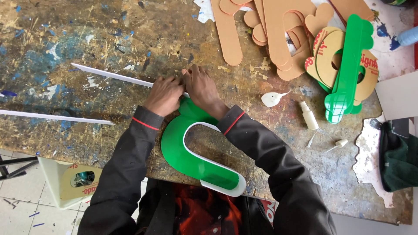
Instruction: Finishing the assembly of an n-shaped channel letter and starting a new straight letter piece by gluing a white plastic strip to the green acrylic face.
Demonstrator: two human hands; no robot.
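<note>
Green U-shaped letter lay flat on the paint-stained desk, curving toward the near edge. Left hand and right hand pressed together at its far end, pinching the white strip. Probably light, rigid, smooth plastic; best gripped by its white-rimmed edges.

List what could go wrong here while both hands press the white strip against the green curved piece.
1. The white strip sticks far out past the left hand and right hand; a bump might pull it off the green curved piece.
2. That piece overhangs the workbench edge and may slip.
3. The small bottle lies on its side; it may leak.
</note>
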